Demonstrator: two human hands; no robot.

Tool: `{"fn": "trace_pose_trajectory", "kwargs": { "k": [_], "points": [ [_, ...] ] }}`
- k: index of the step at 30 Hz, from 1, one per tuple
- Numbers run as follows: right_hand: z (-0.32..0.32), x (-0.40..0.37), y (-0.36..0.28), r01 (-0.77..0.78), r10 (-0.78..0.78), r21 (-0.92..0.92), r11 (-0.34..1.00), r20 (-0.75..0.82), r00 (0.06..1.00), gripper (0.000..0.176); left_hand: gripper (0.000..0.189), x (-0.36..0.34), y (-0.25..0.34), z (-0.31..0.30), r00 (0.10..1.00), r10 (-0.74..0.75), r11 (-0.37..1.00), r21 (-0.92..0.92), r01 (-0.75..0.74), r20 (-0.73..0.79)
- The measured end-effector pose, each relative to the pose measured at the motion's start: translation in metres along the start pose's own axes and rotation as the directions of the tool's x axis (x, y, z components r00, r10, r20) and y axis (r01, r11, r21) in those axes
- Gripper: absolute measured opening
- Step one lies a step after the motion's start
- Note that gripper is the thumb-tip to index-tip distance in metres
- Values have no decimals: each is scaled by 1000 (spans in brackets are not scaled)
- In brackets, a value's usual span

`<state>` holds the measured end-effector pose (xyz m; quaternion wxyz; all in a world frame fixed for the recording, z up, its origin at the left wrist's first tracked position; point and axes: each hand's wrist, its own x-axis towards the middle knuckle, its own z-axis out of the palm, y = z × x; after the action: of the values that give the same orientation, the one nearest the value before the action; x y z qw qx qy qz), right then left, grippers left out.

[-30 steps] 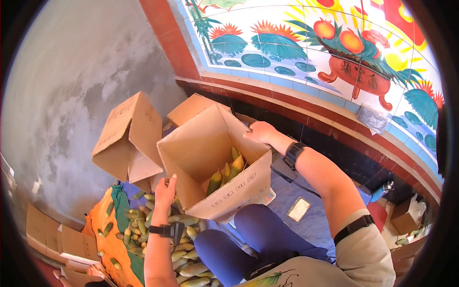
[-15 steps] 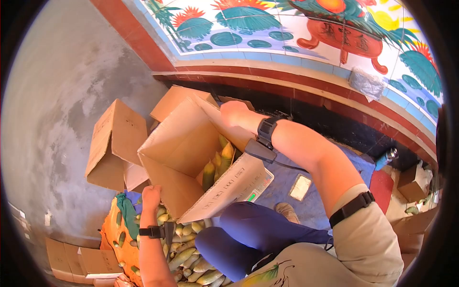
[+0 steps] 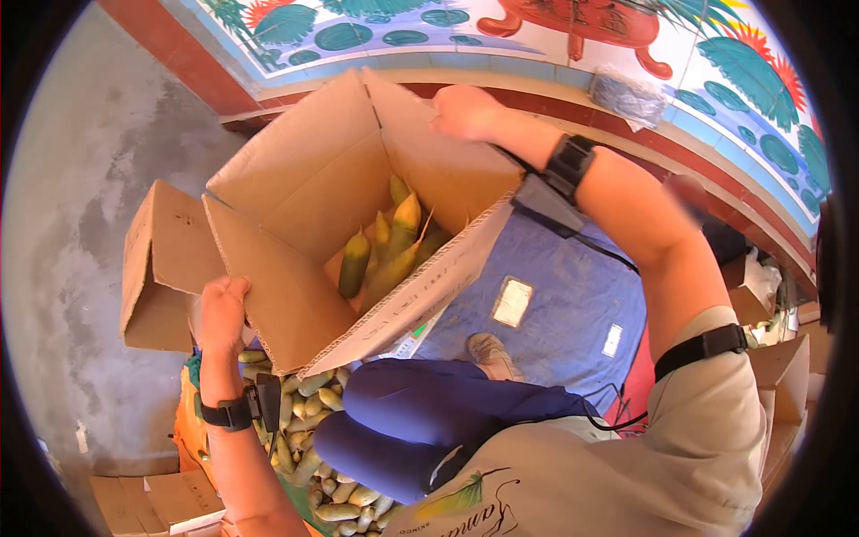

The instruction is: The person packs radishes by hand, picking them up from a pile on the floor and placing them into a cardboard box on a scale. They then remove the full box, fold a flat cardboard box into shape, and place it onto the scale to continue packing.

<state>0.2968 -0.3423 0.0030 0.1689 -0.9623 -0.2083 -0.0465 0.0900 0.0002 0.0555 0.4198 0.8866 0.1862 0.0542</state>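
Observation:
A large open cardboard box [image 3: 295, 179] is tilted in front of me, its mouth facing up toward me. Inside, several green radishes [image 3: 356, 261] with yellowish tips lie toward the right side. My left hand [image 3: 223, 309] is closed round the box's left edge, thumb at the rim. At the far right edge, my right hand [image 3: 467, 113] grips the top of the cardboard wall with bent fingers. Many loose radishes [image 3: 313, 407] lie in a heap below the box, beside my knees.
Another open carton [image 3: 170, 268] stands left against the grey wall [image 3: 80, 251]. Flattened cardboard [image 3: 161, 501] lies lower left. A blue cloth [image 3: 573, 286] covers the floor at right, with more cartons [image 3: 778, 385] beyond. A painted tile wall [image 3: 537, 45] runs along the back.
Both hands have raised the box, bringing it nearer to my view and a little left. More of the radishes inside show now. The view has shifted too.

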Motion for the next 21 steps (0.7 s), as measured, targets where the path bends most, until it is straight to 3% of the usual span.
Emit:
{"fn": "trace_pose_trajectory", "kwargs": {
  "k": [2,8,14,16,18,21],
  "points": [
    [-12,-29,19,-11,11,-12,1000,-12,1000,31,23,-9,7,19,994,63,993,-103,-54,87],
    [-41,-134,79,-161,156,-99,982,-52,986,33,25,-24,0,99,949,207,975,-130,-180,237],
    [-54,-248,140,-433,424,-129,892,-91,901,30,29,-43,1,201,877,271,959,-37,-280,396],
    [-61,-282,156,-522,523,-80,849,-12,852,30,29,-55,5,232,842,326,941,-59,-334,431],
    [-58,-315,179,-564,567,-148,812,-23,823,30,31,-74,12,255,801,257,966,-137,-218,540],
    [-53,-353,200,-608,620,-236,758,-31,784,29,31,-112,19,296,698,200,969,-31,-247,687]
  ]
}}
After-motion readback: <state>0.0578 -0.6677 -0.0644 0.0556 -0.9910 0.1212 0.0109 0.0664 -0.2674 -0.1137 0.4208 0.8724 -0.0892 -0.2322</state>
